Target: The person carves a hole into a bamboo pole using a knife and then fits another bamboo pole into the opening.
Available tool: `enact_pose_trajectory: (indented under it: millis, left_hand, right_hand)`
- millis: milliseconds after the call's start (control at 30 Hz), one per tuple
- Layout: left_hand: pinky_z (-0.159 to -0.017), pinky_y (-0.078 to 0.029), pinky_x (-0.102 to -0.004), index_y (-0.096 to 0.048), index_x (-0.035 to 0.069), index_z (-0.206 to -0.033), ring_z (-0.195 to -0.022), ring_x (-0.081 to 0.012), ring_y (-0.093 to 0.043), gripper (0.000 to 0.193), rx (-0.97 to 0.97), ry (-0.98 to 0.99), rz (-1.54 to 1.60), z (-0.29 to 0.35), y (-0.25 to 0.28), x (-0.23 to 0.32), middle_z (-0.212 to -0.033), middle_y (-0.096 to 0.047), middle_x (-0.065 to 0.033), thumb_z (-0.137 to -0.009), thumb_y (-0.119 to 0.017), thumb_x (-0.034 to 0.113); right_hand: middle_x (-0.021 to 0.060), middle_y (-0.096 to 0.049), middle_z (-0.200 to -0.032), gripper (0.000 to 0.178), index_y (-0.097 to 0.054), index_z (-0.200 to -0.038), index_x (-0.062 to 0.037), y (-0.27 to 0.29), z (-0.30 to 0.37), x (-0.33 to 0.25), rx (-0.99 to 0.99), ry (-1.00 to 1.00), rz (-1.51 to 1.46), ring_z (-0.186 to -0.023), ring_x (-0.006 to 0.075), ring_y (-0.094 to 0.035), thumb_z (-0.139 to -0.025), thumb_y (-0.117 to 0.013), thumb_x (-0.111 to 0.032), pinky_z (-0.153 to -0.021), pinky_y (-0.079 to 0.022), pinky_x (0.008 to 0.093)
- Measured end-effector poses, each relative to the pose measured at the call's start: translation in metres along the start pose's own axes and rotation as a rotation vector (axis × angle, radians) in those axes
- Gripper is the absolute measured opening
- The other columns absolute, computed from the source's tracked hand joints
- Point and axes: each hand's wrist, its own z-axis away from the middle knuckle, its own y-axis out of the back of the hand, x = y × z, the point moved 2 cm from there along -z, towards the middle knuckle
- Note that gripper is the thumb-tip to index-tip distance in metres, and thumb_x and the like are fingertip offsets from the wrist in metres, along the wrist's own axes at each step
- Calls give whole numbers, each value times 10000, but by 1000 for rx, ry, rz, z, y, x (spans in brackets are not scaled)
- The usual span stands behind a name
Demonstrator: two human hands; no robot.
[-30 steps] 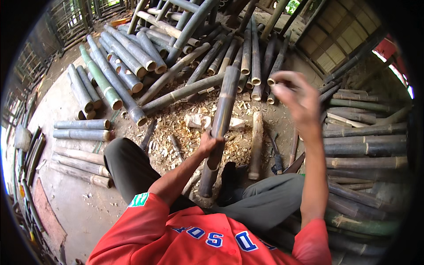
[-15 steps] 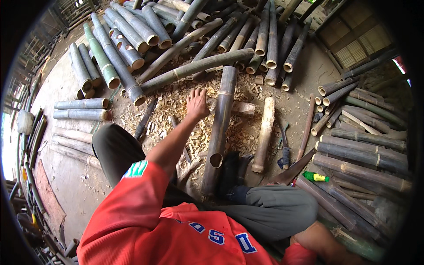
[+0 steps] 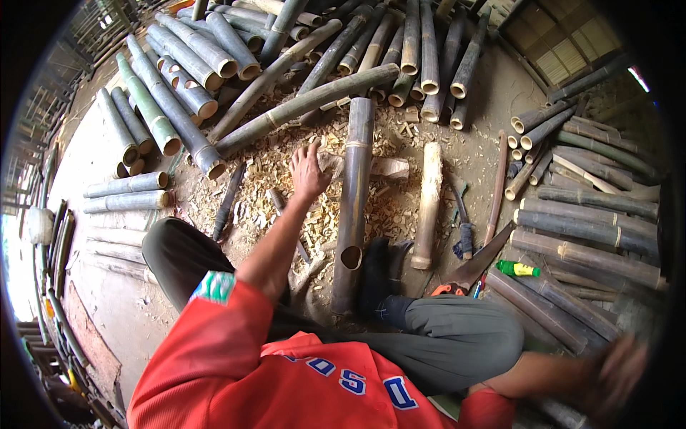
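My left hand [image 3: 309,171] is stretched over the wood chips, fingers apart, at the left end of a pale wood block [image 3: 391,168]. Across that block lies a dark bamboo tube [image 3: 352,193], its near end between my legs. An oval hole is cut in the tube near that end. My right hand [image 3: 620,373] is at the lower right, beside the bamboo lengths there. Motion smears its fingers, so I cannot see whether it holds anything. A peeled pale log [image 3: 429,207] lies right of the tube.
A handsaw [image 3: 475,268] with an orange handle lies by my right knee, near a green bottle [image 3: 517,269]. A long knife [image 3: 230,200] lies left of the chips, another blade tool [image 3: 463,222] right. Bamboo piles [image 3: 189,61] stand ahead, more bamboo [image 3: 586,254] at right.
My right hand has swung into view at the lower right. My left hand stays by the block, its fingers now more spread. The view has shifted slightly, showing more of the saw's orange handle.
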Motion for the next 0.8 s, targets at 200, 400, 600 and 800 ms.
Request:
enact_pose_trajectory:
  millis: [200, 400, 600, 800]
  left_hand:
    - [-620, -573, -343, -682, -100, -1075, -818, -199, -716, 769, -335, 458, 472, 63, -28, 35, -954, -730, -182, -673, -944, 500]
    - [-745, -574, -353, -730, -69, -1050, -791, -189, -711, 539, -398, 412, 877, 54, -40, 15, -935, -753, -129, -737, -927, 323]
    - [-794, -562, -363, -712, -66, -1136, -848, -208, -698, 576, -465, 431, 844, 53, -44, 22, -994, -745, -127, -747, -923, 302]
    - [-912, -543, -394, -668, -86, -1251, -985, -265, -693, 728, -527, 464, 947, 57, -44, 17, -1109, -723, -184, -718, -937, 332]
  right_hand:
    - [50, -713, -786, 265, -725, -1015, -80, 44, 224, 212, 500, -1458, 365, -655, 109, -603, -986, -634, -328, -628, -526, 270]
    - [303, -665, -868, 608, -658, -875, 73, -116, 419, 292, -340, -1344, 894, -903, 497, -653, -889, -736, -529, -790, -498, 533]
    - [354, -656, -1008, 515, -632, -980, 94, -128, 394, 279, -258, -1539, 871, -1001, 535, -630, -850, -786, -380, -832, -487, 577]
    - [342, -680, -1106, 480, -674, -1021, 81, -128, 384, 277, -242, -1598, 844, -1050, 509, -660, -855, -798, -352, -889, -525, 562]
